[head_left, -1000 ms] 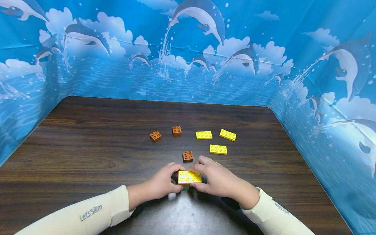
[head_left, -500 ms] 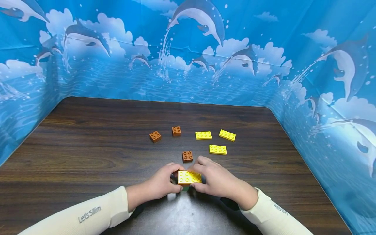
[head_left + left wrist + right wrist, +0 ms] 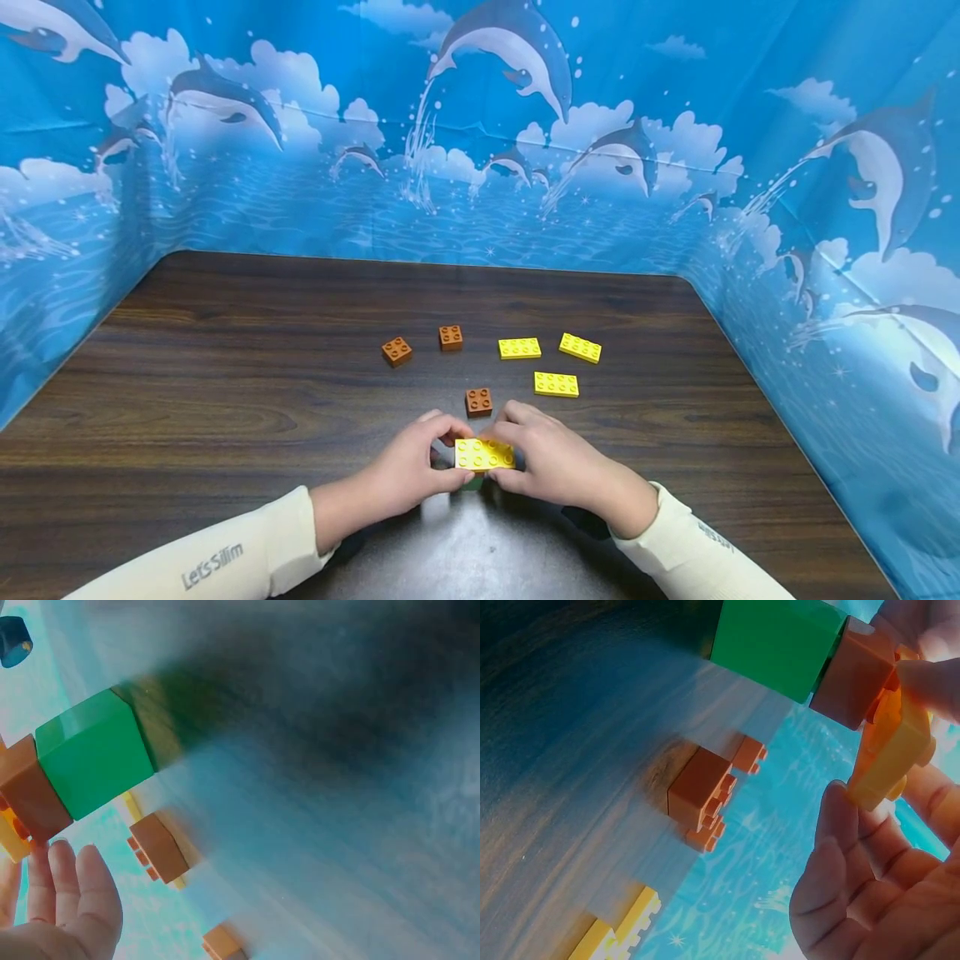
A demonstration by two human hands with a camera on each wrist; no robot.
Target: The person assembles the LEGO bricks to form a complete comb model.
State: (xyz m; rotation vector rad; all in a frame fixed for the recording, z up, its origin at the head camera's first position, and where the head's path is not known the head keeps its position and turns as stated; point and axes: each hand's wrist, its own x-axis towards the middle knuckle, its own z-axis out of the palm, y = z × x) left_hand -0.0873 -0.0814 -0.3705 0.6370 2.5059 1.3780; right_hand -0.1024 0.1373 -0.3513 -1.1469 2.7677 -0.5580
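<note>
In the head view, a yellow brick (image 3: 483, 455) with studs on top lies over a brown brick and a green block (image 3: 473, 482). The right wrist view shows the yellow brick (image 3: 892, 750) tilted on the studs of the brown brick (image 3: 853, 673), which sits on the green block (image 3: 776, 649). My right hand (image 3: 551, 454) pinches the yellow brick at its right end, thumb in front and fingers behind. My left hand (image 3: 420, 458) grips its left end, thumb at the front corner, index finger at the back. The left wrist view shows its other fingers (image 3: 94, 885) extended below the stack.
Beyond the hands lie a near brown brick (image 3: 478, 402) and two farther brown bricks (image 3: 397, 351) (image 3: 451, 337). Yellow bricks (image 3: 556, 384) (image 3: 520, 348) (image 3: 581, 347) lie to the right on the dark wooden table (image 3: 262, 358). A dolphin-print curtain (image 3: 337, 200) surrounds the table's back and sides.
My left thumb has shifted slightly right along the front of the yellow brick, and the left fingers have lifted a little. The right hand stays nearly still.
</note>
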